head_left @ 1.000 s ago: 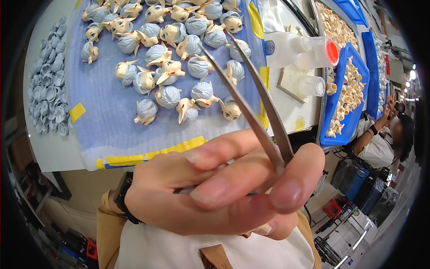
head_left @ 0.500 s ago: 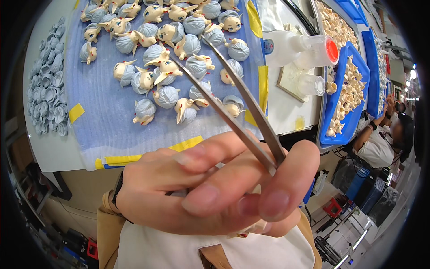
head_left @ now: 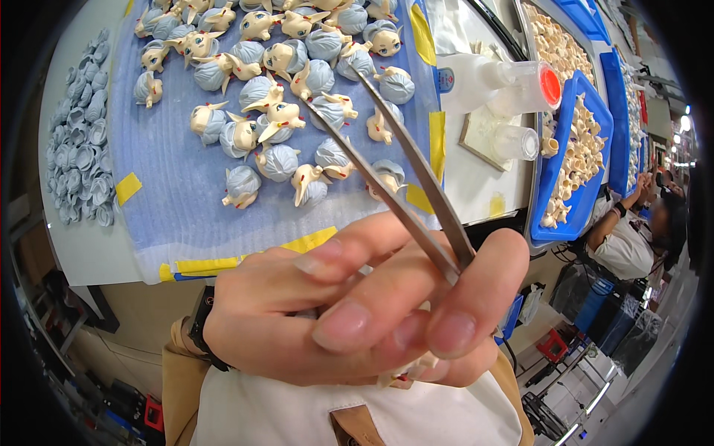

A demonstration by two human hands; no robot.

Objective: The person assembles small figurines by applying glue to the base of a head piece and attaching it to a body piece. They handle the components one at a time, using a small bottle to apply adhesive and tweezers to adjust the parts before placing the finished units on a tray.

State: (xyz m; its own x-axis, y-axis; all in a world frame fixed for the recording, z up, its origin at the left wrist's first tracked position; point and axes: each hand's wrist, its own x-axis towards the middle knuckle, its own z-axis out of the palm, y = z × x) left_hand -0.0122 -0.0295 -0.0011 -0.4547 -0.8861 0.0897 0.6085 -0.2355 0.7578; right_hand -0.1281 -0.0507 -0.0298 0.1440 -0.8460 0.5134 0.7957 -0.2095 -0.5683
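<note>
Both hands overlap close in front of me. Metal tweezers (head_left: 416, 175) rest in my right hand (head_left: 480, 297), their two tips apart and pointing away over the table. My left hand (head_left: 260, 323), with a dark band at its wrist, reaches in from the left beneath the right fingers. A small cream-coloured piece with a red spot (head_left: 405, 375) shows below the fingers, apparently held by my left hand; most of it is hidden. Beyond the hands, several doll heads (head_left: 279, 162) with grey-blue hair and pointed ears lie on a blue padded sheet (head_left: 160, 171).
Grey-blue hair parts (head_left: 82, 160) are heaped at the left. On the right stand clear plastic bottles (head_left: 476, 78), one red-capped, and a small jar (head_left: 515, 141). Farther right, blue trays (head_left: 547, 223) hold cream-coloured parts. A co-worker (head_left: 632, 238) is at the far right.
The tweezers' tips have shifted slightly right and a little closer together. My hands have changed position only slightly, with the grip much the same.
</note>
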